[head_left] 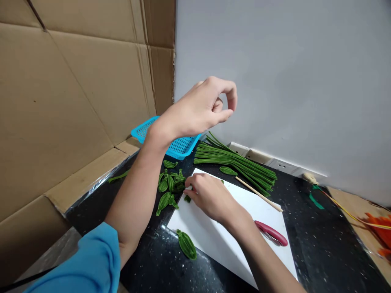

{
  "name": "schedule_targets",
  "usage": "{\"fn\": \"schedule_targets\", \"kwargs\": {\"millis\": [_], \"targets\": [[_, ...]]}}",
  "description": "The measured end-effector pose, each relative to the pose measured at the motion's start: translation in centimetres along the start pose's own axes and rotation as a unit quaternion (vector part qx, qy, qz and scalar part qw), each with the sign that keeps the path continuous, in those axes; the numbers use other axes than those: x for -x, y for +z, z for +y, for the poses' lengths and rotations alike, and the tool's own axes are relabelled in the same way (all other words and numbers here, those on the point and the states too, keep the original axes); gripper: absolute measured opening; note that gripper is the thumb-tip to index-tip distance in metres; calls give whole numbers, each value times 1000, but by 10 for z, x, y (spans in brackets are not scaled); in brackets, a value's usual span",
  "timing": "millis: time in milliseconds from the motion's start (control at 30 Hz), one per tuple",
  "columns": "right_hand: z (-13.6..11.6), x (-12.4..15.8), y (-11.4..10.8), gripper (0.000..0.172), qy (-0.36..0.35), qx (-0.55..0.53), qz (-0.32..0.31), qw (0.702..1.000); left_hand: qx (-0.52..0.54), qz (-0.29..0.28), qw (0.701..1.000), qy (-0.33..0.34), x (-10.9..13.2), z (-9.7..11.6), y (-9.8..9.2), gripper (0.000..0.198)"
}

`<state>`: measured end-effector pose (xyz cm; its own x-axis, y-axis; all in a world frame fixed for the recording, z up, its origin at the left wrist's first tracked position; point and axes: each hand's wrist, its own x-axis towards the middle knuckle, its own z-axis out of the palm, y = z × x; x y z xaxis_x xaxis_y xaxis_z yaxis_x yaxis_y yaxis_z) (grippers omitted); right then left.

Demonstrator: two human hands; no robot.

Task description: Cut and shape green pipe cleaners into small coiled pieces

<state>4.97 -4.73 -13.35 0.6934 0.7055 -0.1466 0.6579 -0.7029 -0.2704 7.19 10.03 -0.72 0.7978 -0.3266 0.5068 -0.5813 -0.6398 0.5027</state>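
My left hand (204,103) is raised above the blue basket, its thumb and index fingertip pinched together. Anything thin between them is too small to make out. Low over the white board (210,244), my right hand (207,195) has its fingers closed at the board's far left corner. A small green fuzzy piece (187,199) shows under its fingertips, partly hidden. Beside that hand lies a pile of green pipe-cleaner leaves (167,183). One more leaf (186,244) rests at the board's near left edge, and another leaf (228,170) lies beyond the board.
A bundle of green pipe cleaners (235,160) lies behind the board. A wooden stick (259,194) and a red-handled tool (271,233) are on the board's right side. The blue basket (183,148) stands at the back, near cardboard (76,81). Wall sockets (282,165) and a cable (339,206) are at right.
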Motion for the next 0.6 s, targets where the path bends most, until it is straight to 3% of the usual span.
{"fn": "schedule_targets", "kwargs": {"millis": [167, 267, 367, 400, 533, 600], "targets": [[-3, -5, 10, 23, 38, 34, -1, 999, -25, 6, 1000, 4, -2, -3, 0, 9], [8, -3, 9, 14, 18, 47, 3, 999, -29, 8, 1000, 9, -2, -3, 0, 9], [19, -1, 10, 40, -31, 47, -5, 998, -38, 5, 999, 12, -2, -3, -1, 9], [21, -1, 11, 41, -42, 45, -2, 998, -42, 4, 999, 10, -2, -3, 0, 9], [28, 1, 6, 16, -67, 26, 25, 997, -55, 4, 998, 14, -2, -5, 1, 10], [33, 6, -7, 14, -70, 7, 45, 996, -44, -7, 999, 9, -3, -5, 2, 11]]}}
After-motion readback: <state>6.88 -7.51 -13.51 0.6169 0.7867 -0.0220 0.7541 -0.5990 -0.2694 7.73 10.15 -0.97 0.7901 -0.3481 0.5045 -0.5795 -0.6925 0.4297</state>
